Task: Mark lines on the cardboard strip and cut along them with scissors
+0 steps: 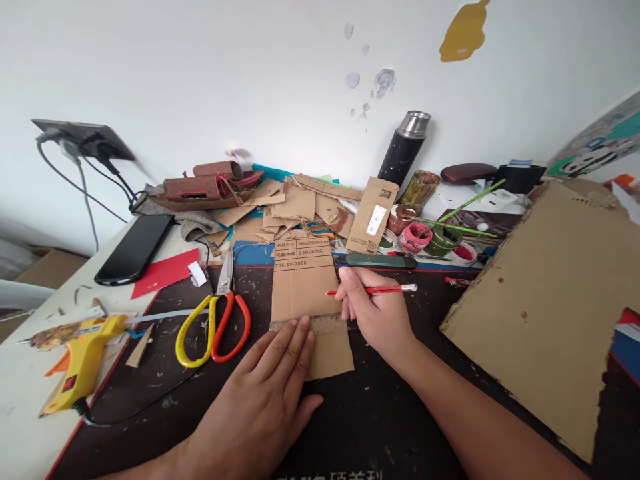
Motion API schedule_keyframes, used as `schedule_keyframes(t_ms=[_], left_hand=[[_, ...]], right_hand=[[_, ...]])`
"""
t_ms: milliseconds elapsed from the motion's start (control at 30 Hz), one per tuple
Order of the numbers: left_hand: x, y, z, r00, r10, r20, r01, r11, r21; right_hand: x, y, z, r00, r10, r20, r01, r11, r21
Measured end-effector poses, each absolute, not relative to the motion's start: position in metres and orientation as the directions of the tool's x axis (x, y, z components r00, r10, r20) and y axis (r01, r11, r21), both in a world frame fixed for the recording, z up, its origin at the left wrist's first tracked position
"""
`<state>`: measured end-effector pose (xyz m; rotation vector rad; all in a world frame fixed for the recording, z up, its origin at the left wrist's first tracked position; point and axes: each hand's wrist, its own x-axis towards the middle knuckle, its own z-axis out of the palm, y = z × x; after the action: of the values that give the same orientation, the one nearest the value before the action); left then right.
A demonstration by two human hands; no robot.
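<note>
A printed piece of brown cardboard (303, 290) lies on the dark mat in front of me. Across it runs a clear ruler (327, 325). My left hand (273, 380) is laid flat with fingers stretched out, pressing on the ruler and the cardboard's lower part. My right hand (373, 310) grips a red pencil (387, 289), its tip pointing left just above the cardboard's right side; whether the tip touches cannot be made out. Left of the cardboard are scissors (225, 293) with one yellow and one orange-red handle. A dark green utility knife (383, 261) lies beyond my right hand.
At left are a yellow glue gun (80, 363), its cord on the mat, and a black phone (134, 249). Cardboard scraps (295, 203) and a model boat (205, 187) lie along the back. Paint jars (416, 237) and a black thermos (404, 150) stand behind; a large cardboard sheet (545, 300) leans right.
</note>
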<state>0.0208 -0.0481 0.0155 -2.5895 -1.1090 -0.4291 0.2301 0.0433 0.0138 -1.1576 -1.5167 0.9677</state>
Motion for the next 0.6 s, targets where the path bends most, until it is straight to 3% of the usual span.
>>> schedule_keyframes(t_ms=[600], left_hand=[[0.0213, -0.0537, 0.0107, 0.628, 0.705, 0.331, 0.762, -0.642, -0.079]], right_hand=[[0.2305, 0.0446, 0.0147, -0.094, 0.970, 0.222, 0.210, 0.237, -0.948]])
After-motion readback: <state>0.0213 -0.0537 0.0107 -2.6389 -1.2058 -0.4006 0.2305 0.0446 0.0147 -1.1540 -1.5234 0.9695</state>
